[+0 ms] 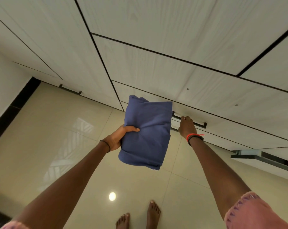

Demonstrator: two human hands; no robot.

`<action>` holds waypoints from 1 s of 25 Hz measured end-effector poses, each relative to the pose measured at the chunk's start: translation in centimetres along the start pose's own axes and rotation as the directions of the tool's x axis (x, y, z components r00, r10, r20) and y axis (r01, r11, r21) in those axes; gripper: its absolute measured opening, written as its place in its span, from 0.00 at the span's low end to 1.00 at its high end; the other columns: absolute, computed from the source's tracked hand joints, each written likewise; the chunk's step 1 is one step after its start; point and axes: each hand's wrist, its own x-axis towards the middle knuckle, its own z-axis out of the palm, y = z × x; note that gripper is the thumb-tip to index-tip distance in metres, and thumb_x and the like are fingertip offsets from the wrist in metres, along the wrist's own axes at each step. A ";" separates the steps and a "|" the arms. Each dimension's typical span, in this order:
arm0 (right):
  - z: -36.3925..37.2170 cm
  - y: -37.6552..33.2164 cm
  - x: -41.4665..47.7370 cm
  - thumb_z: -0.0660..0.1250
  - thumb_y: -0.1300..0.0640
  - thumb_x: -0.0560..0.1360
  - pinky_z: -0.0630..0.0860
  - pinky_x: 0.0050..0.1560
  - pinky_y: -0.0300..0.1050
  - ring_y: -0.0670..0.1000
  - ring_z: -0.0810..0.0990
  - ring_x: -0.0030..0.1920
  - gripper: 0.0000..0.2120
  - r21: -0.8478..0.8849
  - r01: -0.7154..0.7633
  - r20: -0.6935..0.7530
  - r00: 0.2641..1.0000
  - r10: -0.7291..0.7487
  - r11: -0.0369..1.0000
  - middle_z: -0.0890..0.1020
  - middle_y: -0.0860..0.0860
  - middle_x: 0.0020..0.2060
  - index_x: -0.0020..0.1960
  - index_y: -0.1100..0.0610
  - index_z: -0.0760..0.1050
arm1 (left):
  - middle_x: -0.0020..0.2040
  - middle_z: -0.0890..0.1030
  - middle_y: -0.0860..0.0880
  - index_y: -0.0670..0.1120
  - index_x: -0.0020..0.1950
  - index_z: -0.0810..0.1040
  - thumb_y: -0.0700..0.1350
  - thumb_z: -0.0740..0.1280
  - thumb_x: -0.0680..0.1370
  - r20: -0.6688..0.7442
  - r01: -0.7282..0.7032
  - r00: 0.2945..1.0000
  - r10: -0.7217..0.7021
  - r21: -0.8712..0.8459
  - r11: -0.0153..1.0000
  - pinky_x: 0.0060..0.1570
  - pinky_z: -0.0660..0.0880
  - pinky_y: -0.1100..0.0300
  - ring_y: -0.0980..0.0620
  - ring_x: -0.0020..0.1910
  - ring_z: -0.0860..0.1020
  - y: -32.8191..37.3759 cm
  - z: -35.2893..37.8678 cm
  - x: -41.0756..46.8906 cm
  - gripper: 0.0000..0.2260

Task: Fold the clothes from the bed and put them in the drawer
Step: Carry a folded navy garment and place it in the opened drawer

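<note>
Two hands are at work, both arms stretched forward and down. My left hand (119, 138) grips the folded blue garment (146, 138) by its left edge: the thumb lies across the top of the cloth and the other fingers are hidden beneath it. The bundle sits in the air in front of the white cabinet fronts, above the glossy tiled floor (57, 129), just left of my other hand and not touching it. My right hand (187, 127) reaches to the dark bar handle (201, 124) of a low drawer (231, 130), back of the hand up, fingers curled over the bar near its left end. A ring shows on one finger. A red thread and a dark bead band (193, 138) circle that wrist. My bare feet (138, 217) stand on the tiles below.
</note>
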 end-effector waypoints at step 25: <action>8.1 -2.4 -16.7 0.53 0.71 0.77 0.69 0.61 0.47 0.60 0.72 0.63 0.15 0.065 0.031 0.067 0.997 -0.035 0.997 0.76 0.64 0.60 0.58 0.67 0.74 | 0.54 0.83 0.48 0.47 0.60 0.79 0.46 0.72 0.68 0.025 -0.101 0.995 0.102 -0.026 0.995 0.53 0.77 0.52 0.45 0.54 0.80 4.8 2.5 -6.3 0.20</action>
